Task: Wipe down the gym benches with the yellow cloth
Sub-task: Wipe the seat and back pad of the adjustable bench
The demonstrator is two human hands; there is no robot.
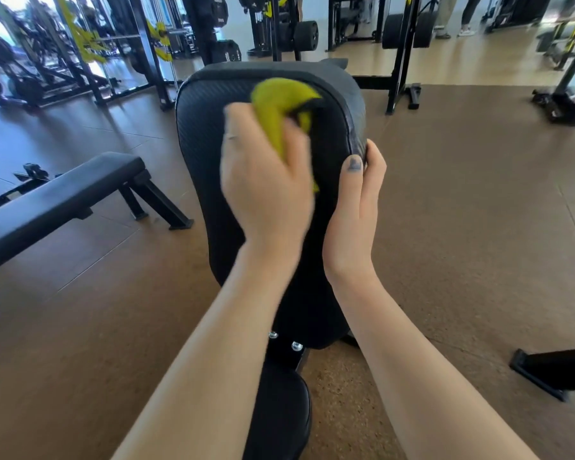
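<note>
A black padded bench backrest (206, 134) stands raised in front of me, its seat pad (279, 410) below near my arms. My left hand (263, 187) grips a bunched yellow cloth (279, 104) against the upper part of the backrest; hand and cloth are blurred. My right hand (359, 207) holds the right edge of the backrest, thumb on the front face and fingers curled round the side.
A flat black bench (57, 200) stands to the left on the brown floor. Racks, weight plates (306, 35) and yellow-trimmed machines fill the back. A black frame foot (551, 373) lies at the right. People's legs (458, 14) show far back right.
</note>
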